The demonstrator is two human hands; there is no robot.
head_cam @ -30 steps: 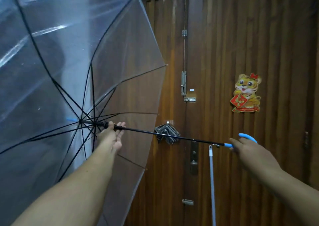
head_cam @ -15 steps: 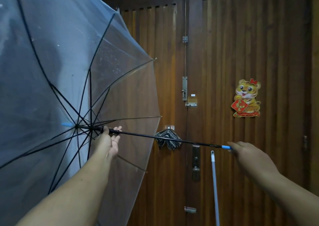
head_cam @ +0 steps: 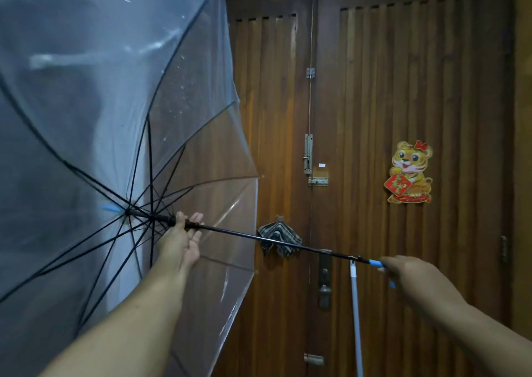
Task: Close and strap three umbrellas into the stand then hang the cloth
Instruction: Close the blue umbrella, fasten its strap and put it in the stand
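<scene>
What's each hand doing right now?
Left hand: fingers curled on the shaft at the runner of the open umbrella.
Right hand: gripping the blue handle.

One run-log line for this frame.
umbrella: open | left hand: on shaft by runner | right hand: grips blue handle | cloth: on door

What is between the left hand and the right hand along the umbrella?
In the head view, only the black shaft spans from the left hand to the right hand, passing in front of a striped cloth on the door.
</scene>
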